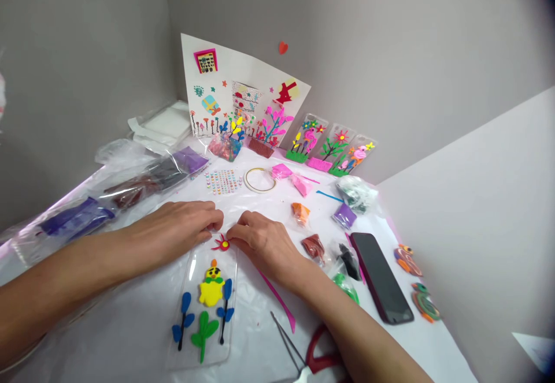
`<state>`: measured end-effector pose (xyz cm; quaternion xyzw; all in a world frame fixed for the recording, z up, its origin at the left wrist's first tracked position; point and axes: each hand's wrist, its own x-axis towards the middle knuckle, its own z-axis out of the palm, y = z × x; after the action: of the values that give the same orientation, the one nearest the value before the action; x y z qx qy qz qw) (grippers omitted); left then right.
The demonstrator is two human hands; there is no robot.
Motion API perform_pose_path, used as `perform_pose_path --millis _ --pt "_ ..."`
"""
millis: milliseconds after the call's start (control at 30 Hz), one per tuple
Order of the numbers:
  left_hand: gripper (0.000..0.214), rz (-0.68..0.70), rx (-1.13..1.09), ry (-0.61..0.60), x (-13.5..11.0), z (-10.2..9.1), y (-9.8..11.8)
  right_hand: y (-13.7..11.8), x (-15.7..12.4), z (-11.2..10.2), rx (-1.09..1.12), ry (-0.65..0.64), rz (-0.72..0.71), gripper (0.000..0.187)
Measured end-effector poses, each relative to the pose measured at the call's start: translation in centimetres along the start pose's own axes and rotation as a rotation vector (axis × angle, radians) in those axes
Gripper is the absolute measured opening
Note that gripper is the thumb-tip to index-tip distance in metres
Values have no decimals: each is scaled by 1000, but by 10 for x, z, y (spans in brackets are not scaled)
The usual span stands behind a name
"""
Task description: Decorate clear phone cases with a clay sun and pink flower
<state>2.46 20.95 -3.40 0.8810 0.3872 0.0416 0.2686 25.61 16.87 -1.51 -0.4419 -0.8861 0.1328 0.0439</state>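
Observation:
A clear phone case (191,348) lies on the white-covered table, decorated with clay shapes. On it are a yellow chick (211,292), a green plant (203,332) and blue-leaved stems (184,319). Near its top end sits a red flower (224,245) with a yellow centre. My right hand (262,243) has its fingers closed, the fingertips at the flower's right side; whatever they pinch is hidden. My left hand (199,221) is curled just above and left of the flower, thumb and fingers together. What it holds, if anything, is too small to make out.
Scissors (318,354) lie open beside my right forearm, near a pink clay strip (280,302). A dark smartphone (381,276) and several clay packets (314,247) are at right. Bagged clay (78,218) lies at left. Decorated cases (307,137) lean against the wall.

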Motion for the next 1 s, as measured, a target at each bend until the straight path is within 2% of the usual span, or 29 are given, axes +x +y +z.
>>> perform_pose_path --millis 467,867,1000 --pt "14 -27 -6 -25 0 -3 2 -1 -2 4 -111 44 -84 11" --pt "14 -17 -18 -2 0 -2 2 -2 -7 -5 -92 22 -96 13" --pt "17 7 -2 14 0 -1 2 -3 -7 -8 -95 18 -58 18"
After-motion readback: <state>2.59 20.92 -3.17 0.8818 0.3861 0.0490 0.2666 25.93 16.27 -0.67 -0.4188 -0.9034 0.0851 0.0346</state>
